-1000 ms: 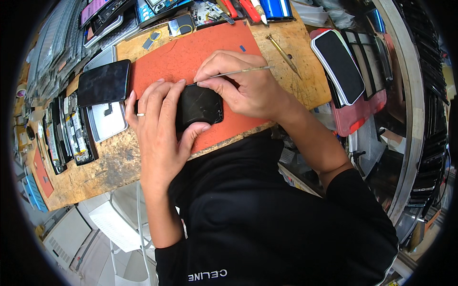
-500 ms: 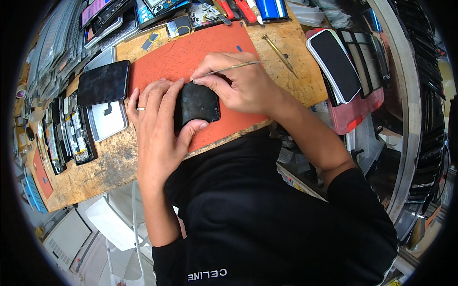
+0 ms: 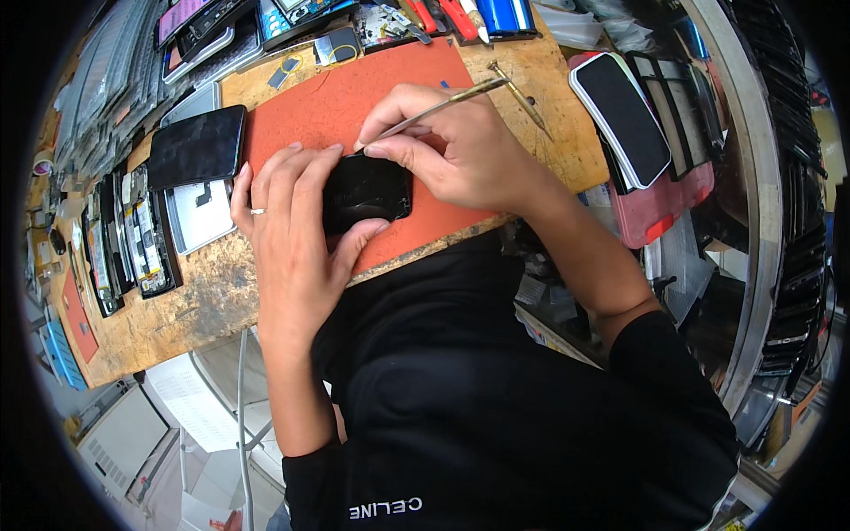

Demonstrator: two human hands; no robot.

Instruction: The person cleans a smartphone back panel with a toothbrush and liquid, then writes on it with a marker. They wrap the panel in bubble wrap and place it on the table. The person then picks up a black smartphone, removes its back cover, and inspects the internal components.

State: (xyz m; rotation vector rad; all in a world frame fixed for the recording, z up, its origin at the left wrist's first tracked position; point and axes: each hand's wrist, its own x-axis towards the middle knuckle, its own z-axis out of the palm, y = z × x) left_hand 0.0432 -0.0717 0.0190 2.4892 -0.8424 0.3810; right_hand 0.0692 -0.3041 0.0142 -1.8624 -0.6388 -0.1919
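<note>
A black phone (image 3: 367,188) with a glossy, scratched face lies on the orange mat (image 3: 292,113). My left hand (image 3: 297,199), with a ring on one finger, grips its left side; the thumb presses the near edge and the fingertips reach the far edge. In my right hand (image 3: 465,155) a thin metal prying tool (image 3: 434,110) is pinched between thumb and fingers. Its tip meets the phone's far edge beside my left fingertips, and the exact contact is hidden by the fingers. The tool's back end points up and to the right.
Left of the mat lies another dark phone (image 3: 197,148), near opened phone bodies (image 3: 142,234). A brass-coloured screwdriver (image 3: 522,102) rests on the wooden bench at right. Red-handled pliers (image 3: 459,19) lie at the back. A white-edged phone (image 3: 622,119) sits beyond the bench's right edge.
The tool's back end has swung upward, and my right hand has turned slightly with it. The phone's face now looks darker and glossier, while my left hand keeps its grip.
</note>
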